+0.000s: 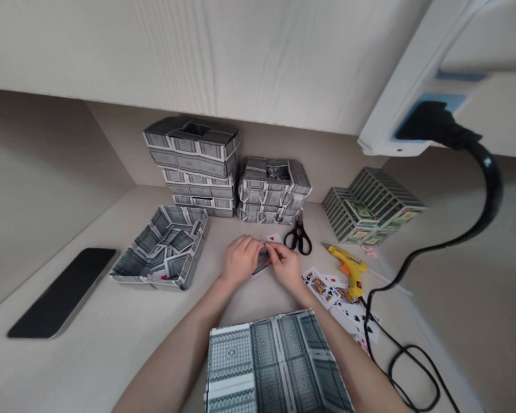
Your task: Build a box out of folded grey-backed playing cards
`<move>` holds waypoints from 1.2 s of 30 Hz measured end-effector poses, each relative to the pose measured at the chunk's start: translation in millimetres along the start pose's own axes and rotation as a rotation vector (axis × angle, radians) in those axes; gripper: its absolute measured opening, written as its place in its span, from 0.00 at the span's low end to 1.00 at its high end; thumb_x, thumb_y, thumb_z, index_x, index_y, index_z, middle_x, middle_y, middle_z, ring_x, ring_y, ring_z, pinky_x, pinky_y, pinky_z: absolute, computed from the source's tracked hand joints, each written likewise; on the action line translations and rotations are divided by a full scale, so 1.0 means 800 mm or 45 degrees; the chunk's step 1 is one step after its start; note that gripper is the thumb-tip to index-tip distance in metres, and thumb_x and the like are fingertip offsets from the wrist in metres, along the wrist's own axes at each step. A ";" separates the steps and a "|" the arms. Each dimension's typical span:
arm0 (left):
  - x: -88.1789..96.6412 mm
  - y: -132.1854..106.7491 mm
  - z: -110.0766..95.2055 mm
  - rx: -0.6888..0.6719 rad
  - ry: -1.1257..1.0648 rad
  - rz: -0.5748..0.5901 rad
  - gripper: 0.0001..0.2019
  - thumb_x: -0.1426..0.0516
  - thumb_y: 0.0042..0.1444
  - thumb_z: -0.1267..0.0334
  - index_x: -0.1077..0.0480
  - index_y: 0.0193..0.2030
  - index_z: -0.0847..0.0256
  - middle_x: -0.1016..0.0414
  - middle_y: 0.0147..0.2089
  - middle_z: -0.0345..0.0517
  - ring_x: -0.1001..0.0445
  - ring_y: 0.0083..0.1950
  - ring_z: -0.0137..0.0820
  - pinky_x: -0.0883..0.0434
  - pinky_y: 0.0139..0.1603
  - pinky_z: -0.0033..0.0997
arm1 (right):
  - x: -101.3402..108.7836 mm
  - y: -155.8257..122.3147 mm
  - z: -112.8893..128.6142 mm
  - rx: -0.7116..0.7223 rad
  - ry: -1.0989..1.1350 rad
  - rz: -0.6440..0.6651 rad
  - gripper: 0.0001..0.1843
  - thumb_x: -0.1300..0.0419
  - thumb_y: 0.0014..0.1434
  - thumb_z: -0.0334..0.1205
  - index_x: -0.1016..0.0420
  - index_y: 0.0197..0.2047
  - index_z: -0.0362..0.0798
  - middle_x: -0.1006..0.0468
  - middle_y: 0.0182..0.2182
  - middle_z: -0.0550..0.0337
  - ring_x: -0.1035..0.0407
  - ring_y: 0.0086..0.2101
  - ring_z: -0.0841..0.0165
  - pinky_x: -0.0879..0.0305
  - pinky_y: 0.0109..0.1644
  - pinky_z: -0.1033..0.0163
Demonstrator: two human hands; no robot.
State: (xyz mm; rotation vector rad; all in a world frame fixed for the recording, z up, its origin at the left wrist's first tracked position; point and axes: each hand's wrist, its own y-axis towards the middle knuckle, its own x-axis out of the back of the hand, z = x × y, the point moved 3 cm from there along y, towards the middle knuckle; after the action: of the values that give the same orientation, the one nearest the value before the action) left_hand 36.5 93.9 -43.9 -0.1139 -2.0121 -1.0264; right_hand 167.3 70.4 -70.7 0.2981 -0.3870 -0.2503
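My left hand [239, 259] and my right hand [286, 265] meet over the middle of the table, fingertips pinched together on a playing card [260, 265] with a grey patterned back. Fingers hide much of it. Just beyond the fingertips a white card face [272, 237] with a red heart shows; whether it joins the held card I cannot tell. Black-handled scissors [298, 237] lie right behind my right hand. Between my forearms, close to me, stands a large box [275, 361] covered in grey card backs.
An open card-built tray [190, 269] with loose cards lies left, beside a dark phone-like slab [64, 292]. Stacked card boxes [198, 152] stand behind, green-striped card packs [370, 203] back right. A yellow glue gun [346, 265] rests near spread cards [322, 287]; a black cable [434, 246] hangs right.
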 end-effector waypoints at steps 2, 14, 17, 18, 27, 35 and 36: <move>-0.001 -0.001 0.003 0.081 -0.047 -0.051 0.09 0.52 0.56 0.64 0.32 0.31 0.60 0.30 0.30 0.45 0.32 0.34 0.31 0.36 0.36 0.31 | -0.001 0.003 -0.001 -0.031 0.099 0.009 0.13 0.46 0.53 0.46 0.27 0.36 0.49 0.23 0.28 0.59 0.31 0.20 0.70 0.35 0.24 0.66; 0.001 0.003 0.008 0.183 -0.323 -0.038 0.09 0.50 0.55 0.62 0.33 0.40 0.59 0.28 0.37 0.45 0.31 0.40 0.29 0.34 0.40 0.30 | 0.003 0.009 -0.002 0.045 0.064 -0.046 0.13 0.45 0.51 0.46 0.26 0.33 0.46 0.25 0.25 0.59 0.36 0.21 0.73 0.39 0.23 0.68; 0.001 0.004 0.007 0.161 -0.317 -0.076 0.07 0.49 0.54 0.62 0.32 0.35 0.60 0.29 0.33 0.44 0.32 0.38 0.30 0.34 0.39 0.30 | 0.002 0.006 0.002 0.024 0.073 -0.012 0.13 0.45 0.52 0.45 0.26 0.32 0.45 0.26 0.24 0.59 0.35 0.19 0.74 0.39 0.22 0.69; 0.002 0.004 0.007 0.152 -0.302 -0.081 0.07 0.49 0.54 0.62 0.32 0.33 0.60 0.30 0.32 0.44 0.32 0.37 0.30 0.35 0.38 0.30 | 0.002 0.005 0.003 0.010 0.087 0.004 0.13 0.45 0.52 0.45 0.27 0.32 0.45 0.27 0.23 0.60 0.35 0.18 0.74 0.39 0.21 0.69; 0.000 0.000 0.002 0.018 -0.188 -0.048 0.09 0.51 0.56 0.64 0.32 0.30 0.60 0.31 0.30 0.45 0.33 0.36 0.29 0.36 0.38 0.30 | 0.000 0.003 0.000 -0.005 0.088 0.008 0.12 0.46 0.53 0.45 0.28 0.31 0.46 0.27 0.22 0.61 0.33 0.20 0.71 0.37 0.24 0.67; -0.001 0.001 0.001 0.153 -0.286 0.001 0.11 0.51 0.56 0.62 0.34 0.45 0.57 0.28 0.38 0.43 0.31 0.41 0.29 0.35 0.42 0.28 | 0.002 0.008 0.000 0.106 0.055 -0.060 0.11 0.44 0.52 0.42 0.26 0.37 0.48 0.25 0.31 0.56 0.32 0.29 0.69 0.34 0.32 0.64; -0.001 0.001 0.001 0.142 -0.295 0.006 0.10 0.51 0.56 0.62 0.34 0.43 0.57 0.28 0.38 0.43 0.31 0.41 0.29 0.35 0.42 0.28 | 0.002 0.008 0.000 0.114 0.086 -0.053 0.10 0.45 0.52 0.42 0.26 0.36 0.49 0.25 0.32 0.56 0.31 0.29 0.69 0.34 0.32 0.64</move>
State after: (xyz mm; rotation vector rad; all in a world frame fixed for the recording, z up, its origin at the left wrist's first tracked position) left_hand 37.1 94.9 -44.1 -0.1851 -2.2728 -0.9305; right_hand 169.7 75.5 -67.9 0.4022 -0.3261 -0.2635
